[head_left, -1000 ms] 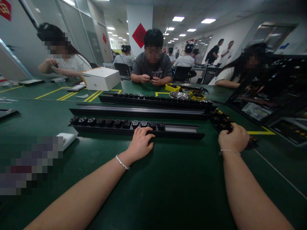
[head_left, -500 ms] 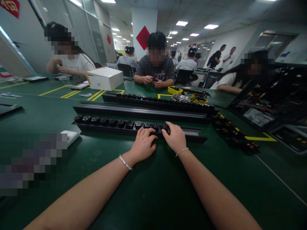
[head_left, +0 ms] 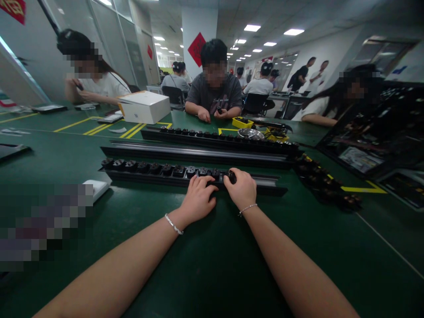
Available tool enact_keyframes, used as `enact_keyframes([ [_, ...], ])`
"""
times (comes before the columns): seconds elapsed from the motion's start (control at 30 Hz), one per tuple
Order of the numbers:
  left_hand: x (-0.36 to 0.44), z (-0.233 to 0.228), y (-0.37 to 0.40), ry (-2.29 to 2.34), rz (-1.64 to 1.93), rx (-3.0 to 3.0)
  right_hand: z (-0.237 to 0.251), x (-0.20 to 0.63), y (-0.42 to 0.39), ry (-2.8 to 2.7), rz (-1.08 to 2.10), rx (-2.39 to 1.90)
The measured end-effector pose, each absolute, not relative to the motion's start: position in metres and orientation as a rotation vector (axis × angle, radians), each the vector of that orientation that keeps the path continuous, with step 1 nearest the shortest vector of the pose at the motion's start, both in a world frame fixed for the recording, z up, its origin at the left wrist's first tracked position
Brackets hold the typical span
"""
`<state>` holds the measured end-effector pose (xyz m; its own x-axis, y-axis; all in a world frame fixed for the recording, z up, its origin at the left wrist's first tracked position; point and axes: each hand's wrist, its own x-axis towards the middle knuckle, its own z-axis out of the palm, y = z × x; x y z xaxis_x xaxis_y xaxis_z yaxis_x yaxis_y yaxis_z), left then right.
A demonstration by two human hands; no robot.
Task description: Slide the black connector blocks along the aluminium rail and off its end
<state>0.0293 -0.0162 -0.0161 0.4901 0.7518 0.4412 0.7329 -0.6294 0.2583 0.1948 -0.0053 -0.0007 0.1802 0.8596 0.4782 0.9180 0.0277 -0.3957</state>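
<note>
While a black module (head_left: 232,176) is pinched between thumb and fingers of the right hand (head_left: 244,187), it is held at the near rail (head_left: 149,179), by the right end of a row of similar modules (head_left: 154,168). Just leftward, the rail's front edge is touched by the left hand (head_left: 199,194), whose fingers are spread with nothing seen in their grasp. The module is judged light, stiff and hard-shelled, best taken by its sides; the long rail might slide if not steadied. Beyond are laid a second rail (head_left: 198,155) and a module-bearing third rail (head_left: 212,138); loose modules (head_left: 327,185) are heaped rightward on the green table (head_left: 212,265).
</note>
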Motion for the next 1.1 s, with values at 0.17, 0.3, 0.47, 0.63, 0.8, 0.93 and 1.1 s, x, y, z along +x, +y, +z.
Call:
enact_keyframes([
  [0.17, 0.0288, -0.0157, -0.0168, 1.335, 0.816, 2.68, -0.0007, 0.1961, -0.0047, -1.674, -0.105, -1.827],
  [0.3, 0.0286, -0.0161, -0.0164, 1.333, 0.82, 2.68, -0.001, 0.1968, -0.0047, -1.672, -0.11, -1.824],
  [0.47, 0.0286, -0.0159, -0.0161, 1.332, 0.821, 2.681, 0.0001, 0.1982, -0.0054, -1.661, -0.097, -1.818],
  [0.63, 0.0286, -0.0155, -0.0163, 1.335, 0.809, 2.68, 0.0003, 0.2008, -0.0066, -1.647, -0.093, -1.825],
  [0.8, 0.0291, -0.016, -0.0162, 1.335, 0.812, 2.684, -0.0004, 0.2032, -0.0066, -1.643, -0.092, -1.829],
  [0.93, 0.0289, -0.0159, -0.0161, 1.342, 0.809, 2.686, 0.0, 0.203, -0.0061, -1.645, -0.101, -1.833],
  [1.1, 0.0285, -0.0165, -0.0158, 1.336, 0.821, 2.687, 0.0017, 0.2044, -0.0069, -1.64, -0.107, -1.851],
])
